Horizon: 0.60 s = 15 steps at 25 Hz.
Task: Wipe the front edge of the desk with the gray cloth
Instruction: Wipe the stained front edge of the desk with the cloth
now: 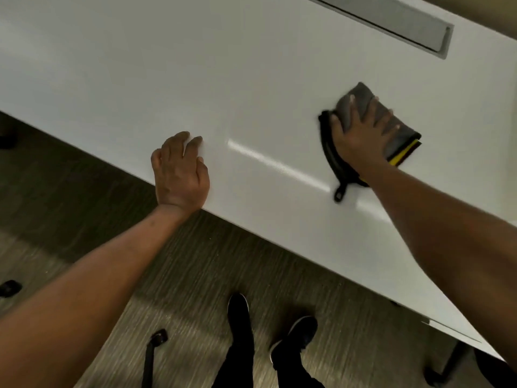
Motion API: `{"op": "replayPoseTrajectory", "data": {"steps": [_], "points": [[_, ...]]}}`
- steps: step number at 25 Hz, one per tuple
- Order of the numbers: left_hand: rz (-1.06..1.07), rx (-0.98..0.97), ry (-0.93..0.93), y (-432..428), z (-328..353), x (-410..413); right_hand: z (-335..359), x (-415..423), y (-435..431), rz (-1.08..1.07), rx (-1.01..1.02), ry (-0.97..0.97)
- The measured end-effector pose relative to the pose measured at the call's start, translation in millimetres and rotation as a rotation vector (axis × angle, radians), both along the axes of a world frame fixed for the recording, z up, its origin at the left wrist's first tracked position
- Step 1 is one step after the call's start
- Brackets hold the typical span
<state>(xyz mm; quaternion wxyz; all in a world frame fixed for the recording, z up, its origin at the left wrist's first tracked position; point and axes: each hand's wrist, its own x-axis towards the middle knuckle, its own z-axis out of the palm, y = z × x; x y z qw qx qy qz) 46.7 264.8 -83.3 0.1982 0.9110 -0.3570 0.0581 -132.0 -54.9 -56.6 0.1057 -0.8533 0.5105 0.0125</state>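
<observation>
from the head view we look down on a white desk (195, 79) running slantwise across the frame. our right hand (361, 135) lies flat on the gray cloth (361, 100), fingers spread and pressing it onto the desktop, well in from the front edge. the cloth is folded, with a black trim, a yellow strip at its right corner and a small black loop (340, 193) trailing toward the edge. our left hand (179, 169) rests on the desk right at the front edge, fingers loosely curled and apart, holding nothing. a gray slot (391, 18) sits at the far side of the desktop. below, we see 2 dark shoes (237, 306) on the streaked floor (167, 261).
</observation>
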Motion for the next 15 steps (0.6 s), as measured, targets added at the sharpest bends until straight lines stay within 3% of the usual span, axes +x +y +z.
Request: {"op": "replayPoseTrajectory", "data": {"steps": [3,7,11,15], "points": [[0.003,-0.01,-0.008,0.0,-0.4,-0.2,0.5,68.9,31.5,-0.086,0.075,-0.014],[0.01,0.012,0.002,-0.6,6.5,-2.7,-6.2,85.9,130.1,0.253,0.033,-0.032],[0.007,0.066,-0.032,-1.7,15.8,-6.2,-6.0,28.4,189.3,0.593,0.045,-0.058],[0.233,0.137,-0.036,-18.7,17.8,-43.0,-10.1,-80.1,187.1,0.746,-0.014,-0.053]]}}
